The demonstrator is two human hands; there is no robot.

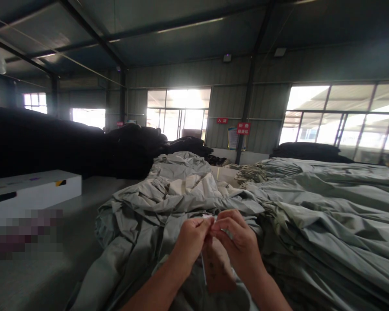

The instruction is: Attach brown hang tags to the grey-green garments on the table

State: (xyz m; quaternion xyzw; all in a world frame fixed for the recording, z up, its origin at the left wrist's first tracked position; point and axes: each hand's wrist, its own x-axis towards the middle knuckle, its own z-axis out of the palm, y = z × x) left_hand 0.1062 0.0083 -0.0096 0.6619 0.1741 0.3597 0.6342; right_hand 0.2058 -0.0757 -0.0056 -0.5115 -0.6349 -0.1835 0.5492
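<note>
Your head camera looks forward and slightly down (close over your hands (214, 242)), across the cloth pile (181, 194) toward the far windows (178, 112).

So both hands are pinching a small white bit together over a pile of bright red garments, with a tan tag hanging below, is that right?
Not quite: the head view shows the garments are pale grey-green, not bright red. The rest holds: the left hand and right hand meet on a small white bit over the pile, with a tan tag hanging below.
</note>
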